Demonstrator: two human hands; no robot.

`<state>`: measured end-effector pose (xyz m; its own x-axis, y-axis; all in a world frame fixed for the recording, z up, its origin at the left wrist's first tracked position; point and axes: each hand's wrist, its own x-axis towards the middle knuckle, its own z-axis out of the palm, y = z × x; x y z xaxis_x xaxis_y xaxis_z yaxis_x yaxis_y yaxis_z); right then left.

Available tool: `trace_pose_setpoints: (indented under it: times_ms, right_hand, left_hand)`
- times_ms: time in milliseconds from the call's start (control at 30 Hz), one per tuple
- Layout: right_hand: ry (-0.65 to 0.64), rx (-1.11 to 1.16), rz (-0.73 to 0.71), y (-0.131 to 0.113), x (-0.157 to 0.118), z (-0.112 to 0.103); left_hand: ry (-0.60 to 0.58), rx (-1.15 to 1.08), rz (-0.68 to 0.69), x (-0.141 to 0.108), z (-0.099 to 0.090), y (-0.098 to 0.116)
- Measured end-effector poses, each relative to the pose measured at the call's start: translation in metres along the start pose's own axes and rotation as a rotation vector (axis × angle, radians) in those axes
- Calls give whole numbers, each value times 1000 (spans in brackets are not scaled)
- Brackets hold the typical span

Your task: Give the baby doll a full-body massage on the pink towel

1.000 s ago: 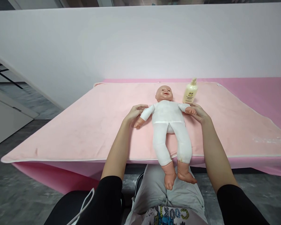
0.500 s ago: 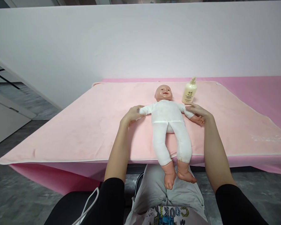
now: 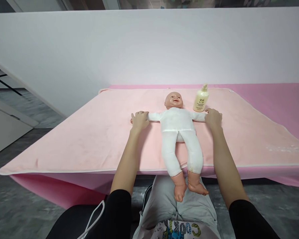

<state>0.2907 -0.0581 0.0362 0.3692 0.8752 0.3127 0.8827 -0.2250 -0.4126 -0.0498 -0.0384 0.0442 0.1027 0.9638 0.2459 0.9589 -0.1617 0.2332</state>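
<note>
We have the doll (image 3: 177,121) on its back on the blanket (image 3: 102,132), its head at the far end and its feet reaching past the near edge, above our trousers (image 3: 161,199). Both its arms lie stretched out sideways. Our left hand (image 3: 140,120), to the left of the doll's body, closes over the end of the nearer arm; the doll's small hand just shows beyond our outer fingers. Those fingers are bent, the outermost a little apart from the others, and their tips are hidden. Our right hand (image 3: 213,118), to the right of the doll's body, is curled around the end of the other arm, covering the doll's hand there. Its fingers look bunched together, with the tips out of sight; how firmly either hand presses, we cannot tell.

The bottle (image 3: 200,100) stands to the right of the doll's head, just beside the arm our right hand holds. Pink cloth (image 3: 289,103) shows beyond the doll and far to its right. Past its head rises the white wall (image 3: 149,46). Nearer to us than the doll's feet is our printed shirt (image 3: 181,231); to their left are a black chair (image 3: 64,220) and a white cable (image 3: 96,217).
</note>
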Motion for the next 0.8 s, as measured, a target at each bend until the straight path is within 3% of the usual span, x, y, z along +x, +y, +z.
trace_pose_setpoints:
  times_ms: [100,200,333,467,567,733,800]
  right_hand:
    - [33,37,-103,-19,-4,10]
    - [-1,68,-228,-37,-11,17]
    - [-68,81,-172,-46,-18,26]
    - [-142,136,-30,-45,-22,33]
    - [-90,251,96,-44,-23,35]
    - [97,563,427,-34,-18,40]
    - [43,748,425,-26,-13,44]
  left_hand:
    - [139,-116,111,-18,-9,21]
    - [252,-281,252,-70,-18,55]
    - [134,-413,473,-169,-9,95]
    - [104,-351,438,-237,12,118]
    - [128,-362,366,-256,20,126]
    - [200,-475,326,-263,30,133]
    - [293,-527,316,-267,39,134]
